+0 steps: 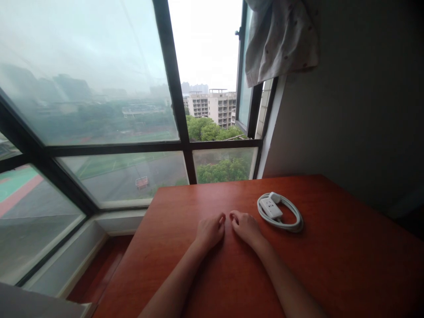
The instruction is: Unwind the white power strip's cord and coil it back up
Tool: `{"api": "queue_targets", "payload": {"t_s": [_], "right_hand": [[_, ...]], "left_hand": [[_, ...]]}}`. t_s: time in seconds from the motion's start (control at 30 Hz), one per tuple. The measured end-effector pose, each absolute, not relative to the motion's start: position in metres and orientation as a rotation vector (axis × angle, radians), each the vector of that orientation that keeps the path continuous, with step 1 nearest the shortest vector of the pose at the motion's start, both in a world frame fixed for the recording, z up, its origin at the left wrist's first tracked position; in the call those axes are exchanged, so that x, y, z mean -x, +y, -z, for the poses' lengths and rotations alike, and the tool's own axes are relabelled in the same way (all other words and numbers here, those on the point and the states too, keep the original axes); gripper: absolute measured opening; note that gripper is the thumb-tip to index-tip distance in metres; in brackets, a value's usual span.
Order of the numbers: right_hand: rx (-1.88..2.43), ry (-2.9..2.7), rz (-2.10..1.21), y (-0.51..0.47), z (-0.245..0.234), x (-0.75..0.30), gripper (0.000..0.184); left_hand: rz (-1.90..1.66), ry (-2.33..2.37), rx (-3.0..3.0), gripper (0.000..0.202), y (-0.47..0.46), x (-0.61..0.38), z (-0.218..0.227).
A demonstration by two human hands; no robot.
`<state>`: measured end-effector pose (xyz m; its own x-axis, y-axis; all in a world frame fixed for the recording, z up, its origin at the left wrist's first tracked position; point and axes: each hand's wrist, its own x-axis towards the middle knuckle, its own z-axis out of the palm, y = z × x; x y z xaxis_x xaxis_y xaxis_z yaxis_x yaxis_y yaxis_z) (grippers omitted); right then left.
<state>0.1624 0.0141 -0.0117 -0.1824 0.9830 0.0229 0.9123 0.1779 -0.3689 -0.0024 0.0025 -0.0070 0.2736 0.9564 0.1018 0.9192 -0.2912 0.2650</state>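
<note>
My left hand (pixel 211 230) rests on the reddish-brown wooden table (pixel 179 212), its fingers loosely curled in. Just to its right, a small gap apart, lies my right hand (pixel 245 226), curled the same way. I see nothing held in either one. Beyond my right hand, to the right, a white extension cord (pixel 296 214) lies in a coil on the tabletop. Its socket block (pixel 270 207) sits inside the loop on the left, and its plug (pixel 274 197) rests at the top of the coil. Neither hand touches the cord.
Large dark-framed windows (pixel 109 150) stand beyond the table and to the left, with one pane swung open. A light curtain (pixel 281 44) hangs at the upper right by a dark wall (pixel 347 110). The table's left edge drops to a reddish floor (pixel 99 269).
</note>
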Motion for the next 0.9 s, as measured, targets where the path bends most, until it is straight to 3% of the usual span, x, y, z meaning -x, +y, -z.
{"api": "queue_targets", "payload": {"t_s": [0.9], "right_hand": [[1.823, -2.178, -0.401, 0.0144, 0.0121, -0.1614, 0.030]], "left_hand": [[-0.331, 1.776, -2.372, 0.027, 0.0028, 0.0022, 0.0048]]}}
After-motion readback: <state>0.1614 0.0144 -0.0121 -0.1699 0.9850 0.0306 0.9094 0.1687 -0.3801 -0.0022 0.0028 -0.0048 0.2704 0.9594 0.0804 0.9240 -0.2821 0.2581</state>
